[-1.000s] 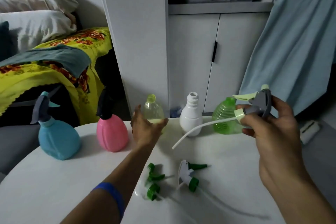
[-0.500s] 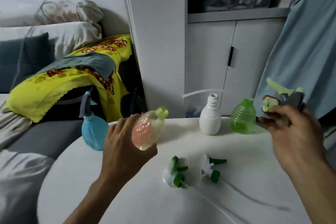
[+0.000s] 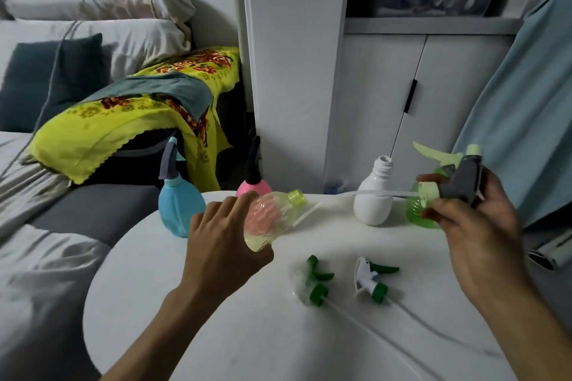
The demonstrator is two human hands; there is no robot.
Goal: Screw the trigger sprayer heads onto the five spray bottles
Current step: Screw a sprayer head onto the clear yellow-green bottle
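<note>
Dim, flat indoor light with a cool grey-blue cast and no visible lamp. The white table (image 3: pixel 216 334) is the brightest surface, showing only faint, soft-edged shadows beneath the loose sprayer heads (image 3: pixel 343 280) at lower centre. The open shelf recess at upper right and the gap under the yellow cloth (image 3: pixel 123 120) fall to near black. No hard glare. Slight motion blur softens the cable and pillows at upper left and the left hand (image 3: pixel 223 244). Wide-angle distortion bends the cabinet edges toward the frame borders.
</note>
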